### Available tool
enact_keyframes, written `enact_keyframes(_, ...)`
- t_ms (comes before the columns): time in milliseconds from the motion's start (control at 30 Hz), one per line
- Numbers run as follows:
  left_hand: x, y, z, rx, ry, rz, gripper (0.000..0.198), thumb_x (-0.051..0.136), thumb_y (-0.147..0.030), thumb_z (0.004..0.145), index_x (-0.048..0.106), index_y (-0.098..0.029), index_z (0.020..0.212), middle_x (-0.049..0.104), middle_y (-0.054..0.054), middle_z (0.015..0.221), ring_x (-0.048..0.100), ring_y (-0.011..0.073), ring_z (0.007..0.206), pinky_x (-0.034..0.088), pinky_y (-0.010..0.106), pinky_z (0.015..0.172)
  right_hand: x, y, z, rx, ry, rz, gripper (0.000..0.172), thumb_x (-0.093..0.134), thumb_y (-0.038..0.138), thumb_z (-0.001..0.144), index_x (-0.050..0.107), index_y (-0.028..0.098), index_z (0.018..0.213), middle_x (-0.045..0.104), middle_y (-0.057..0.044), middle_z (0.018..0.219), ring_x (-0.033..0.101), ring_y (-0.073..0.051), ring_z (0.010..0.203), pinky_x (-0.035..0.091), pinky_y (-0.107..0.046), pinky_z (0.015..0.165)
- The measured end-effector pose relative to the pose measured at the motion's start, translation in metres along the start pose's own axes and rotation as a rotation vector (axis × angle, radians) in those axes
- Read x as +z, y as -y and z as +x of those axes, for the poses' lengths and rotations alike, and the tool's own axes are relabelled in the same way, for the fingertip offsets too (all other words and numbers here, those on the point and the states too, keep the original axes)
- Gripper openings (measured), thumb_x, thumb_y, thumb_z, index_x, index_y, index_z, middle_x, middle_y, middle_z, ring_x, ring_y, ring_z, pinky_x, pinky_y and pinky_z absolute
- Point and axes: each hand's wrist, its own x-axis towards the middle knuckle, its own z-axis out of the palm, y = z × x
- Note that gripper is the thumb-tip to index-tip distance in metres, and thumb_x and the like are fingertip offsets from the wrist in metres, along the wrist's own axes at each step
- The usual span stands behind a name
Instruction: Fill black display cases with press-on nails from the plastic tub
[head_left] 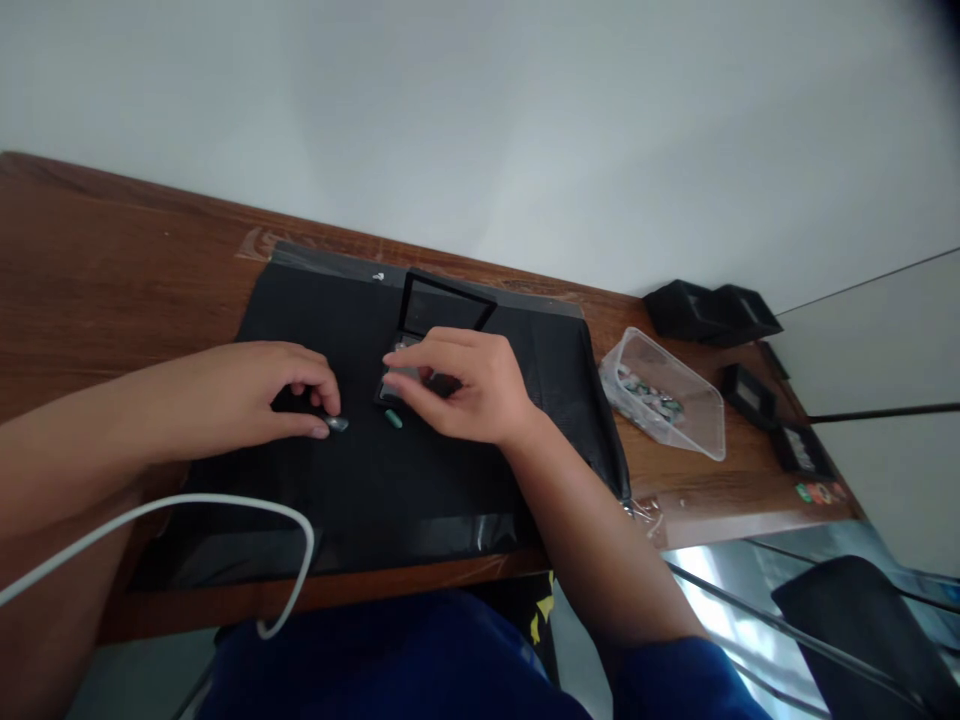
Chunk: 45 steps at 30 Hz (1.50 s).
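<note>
- Hands rest side by side on a black plastic sheet (420,480) taped flat over a brown wooden table (97,270).
- The left hand (255,395) lies palm down with its fingers curled, thumb and forefinger tips pinching a small grey, glossy oval piece (337,423) against the sheet.
- That grey piece is rounded, a little shiny on top, and lies just at the thumb tip.
- A small green oval piece (394,419), about the same shape, lies loose on the sheet between the two hands, just beside the right hand's fingertips and near the grey one, touching neither hand as far as can be seen.
- The right hand (469,385) is arched over a small black open case (397,378), fingers bent down onto its lower tray; whether they actually grip anything is hidden, so that cannot be told.
- The case's flat square lid (442,305) stands tilted up behind the hand, dark and faintly reflective, with a thin black frame.
- A clear plastic rectangular tub (664,395) sits on the bare wood to the right of the sheet, well apart from the hands, holding a small heap of green and pale pieces.
- Several black boxes (712,312) lie further right by the wall, with more small cases (750,395) along the table's edge.
- A white cable (225,505) loops across the left forearm and the sheet's near edge.
</note>
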Motion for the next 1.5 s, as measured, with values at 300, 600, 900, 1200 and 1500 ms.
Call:
enact_keyframes(300,-0.001,0.004,0.001,-0.058,-0.002,-0.089,0.012,0.097,-0.042,0.08,0.09,-0.032,0.081,0.083,-0.001,0.08,0.077,0.0213,0.068,0.053,0.028,0.059,0.011,0.01,0.009,-0.165,0.342,-0.307,0.038,0.08,0.041,0.111,0.08,0.022,0.145,0.078,-0.01,0.13,0.065,-0.028,0.12,0.045,-0.042,0.099)
enact_keyframes(600,-0.003,0.01,0.001,-0.084,0.03,-0.017,0.013,0.098,-0.042,0.076,0.091,-0.035,0.084,0.084,-0.001,0.083,0.077,0.0205,0.073,0.055,0.027,0.063,0.026,0.013,0.01,-0.326,0.32,-0.394,0.038,0.055,0.049,0.123,0.083,0.025,0.133,0.079,-0.005,0.115,0.059,-0.024,0.106,0.039,-0.041,0.092)
enact_keyframes(900,-0.007,-0.016,0.004,-0.226,0.115,0.048,0.03,0.079,-0.062,0.083,0.088,-0.033,0.085,0.085,0.001,0.089,0.075,0.0263,0.084,0.054,0.031,0.073,0.023,0.008,0.006,-0.197,0.205,-0.222,0.041,0.053,0.047,0.125,0.086,0.024,0.13,0.082,-0.006,0.11,0.064,-0.022,0.102,0.041,-0.039,0.09)
enact_keyframes(1200,-0.001,-0.011,0.006,-0.168,0.099,0.045,0.027,0.082,-0.053,0.078,0.093,-0.037,0.096,0.086,0.001,0.097,0.077,0.0272,0.094,0.057,0.033,0.083,0.014,0.002,0.005,-0.075,0.142,-0.129,0.034,0.061,0.044,0.121,0.088,0.023,0.122,0.084,-0.006,0.106,0.067,-0.02,0.094,0.043,-0.038,0.088)
enact_keyframes(1500,0.012,-0.009,0.011,-0.043,0.026,0.06,0.021,0.08,-0.056,0.085,0.092,-0.039,0.086,0.083,0.0,0.091,0.076,0.0253,0.09,0.056,0.034,0.083,0.014,0.001,0.003,-0.092,0.126,-0.115,0.031,0.063,0.041,0.12,0.088,0.022,0.12,0.083,-0.004,0.102,0.067,-0.018,0.09,0.044,-0.036,0.087)
